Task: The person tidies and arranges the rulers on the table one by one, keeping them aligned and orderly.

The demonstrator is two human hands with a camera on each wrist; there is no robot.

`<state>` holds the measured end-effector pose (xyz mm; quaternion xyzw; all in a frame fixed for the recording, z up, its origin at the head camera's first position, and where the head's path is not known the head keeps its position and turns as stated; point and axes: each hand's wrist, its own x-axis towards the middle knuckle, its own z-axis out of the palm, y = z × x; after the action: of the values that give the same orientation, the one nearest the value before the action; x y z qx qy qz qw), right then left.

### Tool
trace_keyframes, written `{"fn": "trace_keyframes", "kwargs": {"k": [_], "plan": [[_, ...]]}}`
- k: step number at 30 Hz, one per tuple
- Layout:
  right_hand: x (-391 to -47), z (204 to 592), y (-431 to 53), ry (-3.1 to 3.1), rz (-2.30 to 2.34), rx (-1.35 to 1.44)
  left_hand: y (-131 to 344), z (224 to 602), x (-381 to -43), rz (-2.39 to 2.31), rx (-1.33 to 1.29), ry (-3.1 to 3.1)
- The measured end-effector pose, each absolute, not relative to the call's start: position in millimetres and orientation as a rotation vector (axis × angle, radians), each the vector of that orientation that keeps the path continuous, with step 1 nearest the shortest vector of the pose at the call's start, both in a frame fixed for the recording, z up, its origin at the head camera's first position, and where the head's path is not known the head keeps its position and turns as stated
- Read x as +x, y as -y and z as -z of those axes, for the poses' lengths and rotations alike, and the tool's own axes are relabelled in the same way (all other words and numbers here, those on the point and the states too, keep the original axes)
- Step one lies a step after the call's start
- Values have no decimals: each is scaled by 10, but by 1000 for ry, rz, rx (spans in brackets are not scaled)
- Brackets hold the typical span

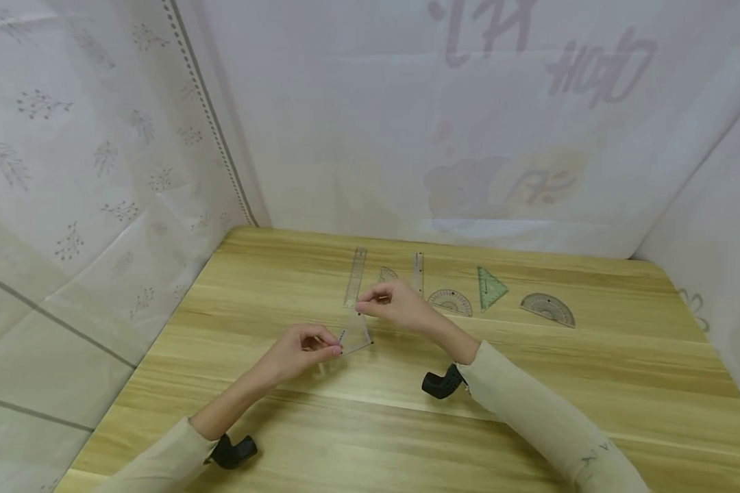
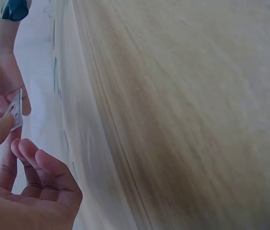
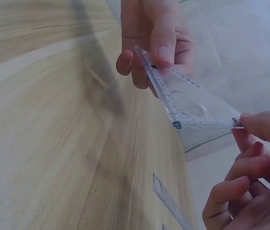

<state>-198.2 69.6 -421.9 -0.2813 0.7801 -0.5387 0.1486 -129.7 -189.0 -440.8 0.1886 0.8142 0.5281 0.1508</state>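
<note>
A clear triangular set square (image 3: 187, 98) is held above the wooden table by both hands. My left hand (image 1: 299, 352) pinches one corner between thumb and fingers. At the upper corner, my right hand (image 1: 397, 305) pinches the same set square (image 1: 357, 334). In the right wrist view, the left hand (image 3: 159, 40) is at the top and the right hand (image 3: 254, 177) at the lower right, with scale markings showing along two edges. The left wrist view shows the set square (image 2: 16, 111) nearly edge-on, partly hidden by the left thumb.
On the table (image 1: 345, 438), beyond the hands, lie a clear ruler (image 1: 355, 277), a narrower ruler (image 1: 418, 270), a small protractor (image 1: 388, 273) partly behind the right hand, a clear protractor (image 1: 450, 301), a green set square (image 1: 490, 288) and a grey protractor (image 1: 547, 309). Curtains (image 1: 345, 137) surround the table.
</note>
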Motion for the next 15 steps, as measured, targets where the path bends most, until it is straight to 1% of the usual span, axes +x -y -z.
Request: {"fn": "trace_keyframes", "kwargs": {"k": [15], "plan": [[-2125, 4310, -512, -2117, 1614, -866, 2003, 4424, -1271, -1588, 465, -2292]]}}
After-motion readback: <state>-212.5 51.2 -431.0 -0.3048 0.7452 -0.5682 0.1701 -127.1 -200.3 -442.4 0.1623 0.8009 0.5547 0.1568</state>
